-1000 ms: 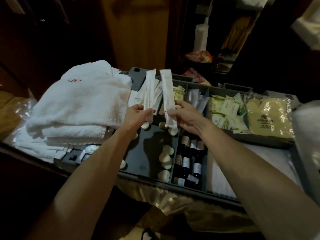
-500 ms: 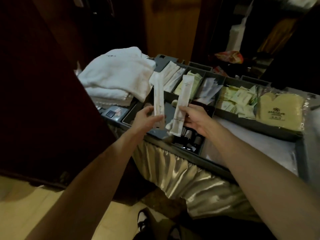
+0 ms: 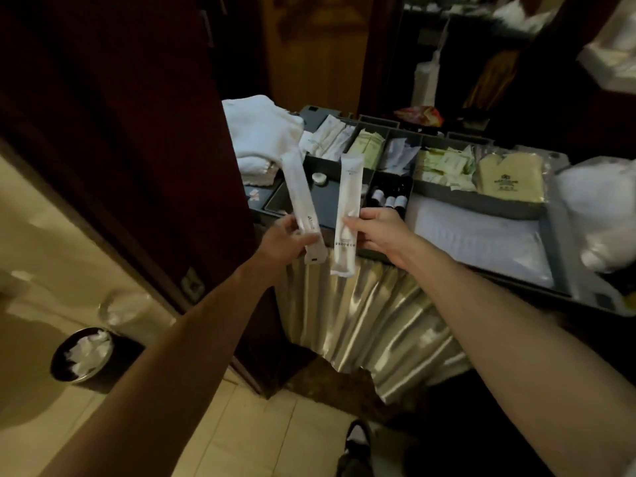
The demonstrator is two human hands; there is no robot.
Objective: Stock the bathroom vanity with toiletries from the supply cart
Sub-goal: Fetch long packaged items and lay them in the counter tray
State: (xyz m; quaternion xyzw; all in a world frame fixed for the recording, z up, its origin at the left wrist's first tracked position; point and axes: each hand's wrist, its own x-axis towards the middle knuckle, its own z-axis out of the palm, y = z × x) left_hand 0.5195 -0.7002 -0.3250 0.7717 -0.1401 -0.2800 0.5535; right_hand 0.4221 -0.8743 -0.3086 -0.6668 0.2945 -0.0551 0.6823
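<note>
Fingers of the left hand (image 3: 289, 241) pinch one long white paper-wrapped packet (image 3: 301, 197) near its lower end. The right hand (image 3: 375, 235) grips a second matching packet (image 3: 347, 208) likewise. Both packets stand nearly upright, apart, over the front edge of the grey compartmented cart tray (image 3: 499, 201). Small dark bottles (image 3: 389, 201) stand in a tray compartment behind the right hand, and folded white towels (image 3: 261, 136) lie at the tray's far left.

Towels (image 3: 261, 132) left of cart tray (image 3: 481, 201)
</note>
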